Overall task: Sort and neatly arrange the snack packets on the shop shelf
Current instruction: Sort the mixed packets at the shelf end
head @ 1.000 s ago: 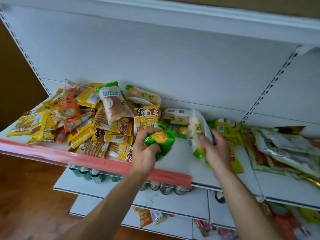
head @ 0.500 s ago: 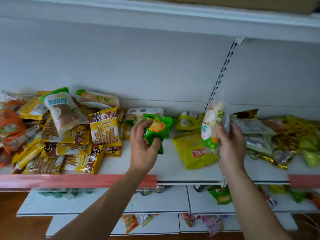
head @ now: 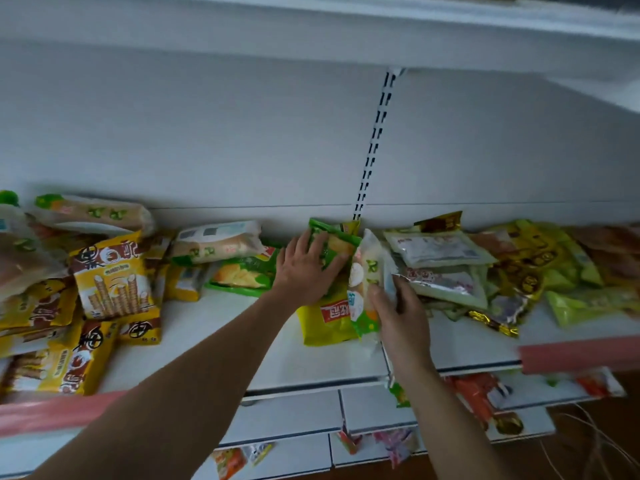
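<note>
My left hand presses a small green snack packet against the back of the white shelf, above a yellow packet with a red label. Just right of it, my right hand holds a clear packet with white and green print upright. A heap of yellow wafer-roll packets lies at the left. Bread-like packets and a flat green packet lie between that heap and my left hand.
Silver, yellow and green packets are piled on the right shelf section. A slotted upright divides the back panel. Red price strips run along the shelf fronts. Lower shelves carry more packets, and a shelf overhangs above.
Both hands moved deeper and to the right along the shelf. The green packet went from held in the air to pressed at the back wall. The view also shifted right.
</note>
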`<state>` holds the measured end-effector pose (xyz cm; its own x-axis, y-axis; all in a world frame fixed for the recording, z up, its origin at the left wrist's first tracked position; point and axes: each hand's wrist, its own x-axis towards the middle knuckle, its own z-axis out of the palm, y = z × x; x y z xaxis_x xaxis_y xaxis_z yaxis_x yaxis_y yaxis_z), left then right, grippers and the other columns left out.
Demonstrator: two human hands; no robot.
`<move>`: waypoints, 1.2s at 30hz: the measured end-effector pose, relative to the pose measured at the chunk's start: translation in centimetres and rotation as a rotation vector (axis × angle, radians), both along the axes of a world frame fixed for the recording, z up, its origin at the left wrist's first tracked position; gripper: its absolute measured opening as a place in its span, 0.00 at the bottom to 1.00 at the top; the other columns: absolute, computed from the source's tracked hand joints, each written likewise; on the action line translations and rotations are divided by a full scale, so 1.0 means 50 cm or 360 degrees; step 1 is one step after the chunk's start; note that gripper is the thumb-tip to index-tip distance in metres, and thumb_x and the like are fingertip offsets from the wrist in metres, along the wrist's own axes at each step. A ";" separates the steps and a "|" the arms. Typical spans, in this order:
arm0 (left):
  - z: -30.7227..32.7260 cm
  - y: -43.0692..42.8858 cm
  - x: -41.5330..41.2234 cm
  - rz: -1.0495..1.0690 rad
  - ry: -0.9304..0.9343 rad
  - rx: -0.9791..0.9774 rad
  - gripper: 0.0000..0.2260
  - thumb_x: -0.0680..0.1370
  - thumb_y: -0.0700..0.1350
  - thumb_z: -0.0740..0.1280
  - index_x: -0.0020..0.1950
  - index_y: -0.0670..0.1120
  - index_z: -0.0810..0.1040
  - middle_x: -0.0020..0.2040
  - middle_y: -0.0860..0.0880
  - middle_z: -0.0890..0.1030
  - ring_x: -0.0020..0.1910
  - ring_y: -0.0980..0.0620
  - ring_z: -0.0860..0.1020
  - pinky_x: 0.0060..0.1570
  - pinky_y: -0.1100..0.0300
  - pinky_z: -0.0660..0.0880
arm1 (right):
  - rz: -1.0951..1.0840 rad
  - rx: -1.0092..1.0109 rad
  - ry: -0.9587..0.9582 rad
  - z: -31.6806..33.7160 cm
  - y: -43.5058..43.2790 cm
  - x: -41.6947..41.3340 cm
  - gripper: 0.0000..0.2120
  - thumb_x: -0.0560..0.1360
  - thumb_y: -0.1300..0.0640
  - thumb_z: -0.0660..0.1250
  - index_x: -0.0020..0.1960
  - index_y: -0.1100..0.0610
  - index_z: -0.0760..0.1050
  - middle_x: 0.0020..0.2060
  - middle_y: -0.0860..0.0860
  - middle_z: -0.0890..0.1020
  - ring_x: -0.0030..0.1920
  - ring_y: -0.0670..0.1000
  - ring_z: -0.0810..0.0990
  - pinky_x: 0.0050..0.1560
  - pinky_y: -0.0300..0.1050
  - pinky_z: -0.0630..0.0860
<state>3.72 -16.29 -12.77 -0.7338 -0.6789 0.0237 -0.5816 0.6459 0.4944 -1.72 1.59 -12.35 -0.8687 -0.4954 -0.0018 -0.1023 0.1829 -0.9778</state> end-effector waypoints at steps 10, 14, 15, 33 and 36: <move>0.074 0.002 0.130 0.0049 0.0822 0.0020 0.19 0.79 0.53 0.66 0.68 0.48 0.75 0.67 0.50 0.75 0.64 0.54 0.73 0.62 0.58 0.72 | 0.0031 0.0104 0.0374 0.052 -0.029 -0.028 0.24 0.72 0.45 0.73 0.67 0.43 0.72 0.52 0.38 0.79 0.49 0.42 0.79 0.42 0.44 0.78; 0.079 -0.044 0.242 0.0217 0.0743 -0.0319 0.19 0.76 0.46 0.69 0.66 0.44 0.77 0.65 0.46 0.77 0.63 0.47 0.75 0.60 0.54 0.73 | 0.0141 0.0093 0.0618 0.085 -0.086 0.011 0.26 0.72 0.45 0.73 0.68 0.46 0.73 0.58 0.48 0.77 0.53 0.46 0.74 0.46 0.40 0.71; 0.079 -0.065 0.262 0.0248 0.0596 -0.0363 0.22 0.75 0.44 0.70 0.68 0.45 0.75 0.67 0.45 0.75 0.66 0.45 0.73 0.62 0.51 0.73 | 0.0197 0.0084 0.0650 0.092 -0.106 0.029 0.26 0.72 0.44 0.72 0.68 0.47 0.73 0.59 0.48 0.78 0.55 0.48 0.75 0.49 0.40 0.70; -0.006 -0.172 0.204 0.0054 0.0008 -0.0464 0.26 0.77 0.53 0.64 0.74 0.56 0.61 0.66 0.47 0.70 0.63 0.43 0.66 0.62 0.49 0.65 | -0.0080 0.0428 0.0896 0.019 -0.183 0.118 0.24 0.73 0.51 0.73 0.67 0.54 0.75 0.56 0.51 0.79 0.53 0.53 0.76 0.51 0.51 0.76; 0.003 -0.188 0.203 0.0071 0.0078 -0.0390 0.24 0.76 0.55 0.66 0.72 0.56 0.66 0.64 0.48 0.73 0.62 0.43 0.69 0.60 0.50 0.66 | -0.0140 0.0423 0.0894 0.030 -0.186 0.119 0.22 0.72 0.52 0.73 0.65 0.53 0.75 0.55 0.51 0.80 0.53 0.53 0.76 0.49 0.46 0.74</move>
<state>13.85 -25.71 -12.60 -0.6970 -0.6804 0.2263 -0.5916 0.7240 0.3547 4.25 -7.70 -10.88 -0.8103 -0.4671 0.3538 -0.5609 0.4434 -0.6991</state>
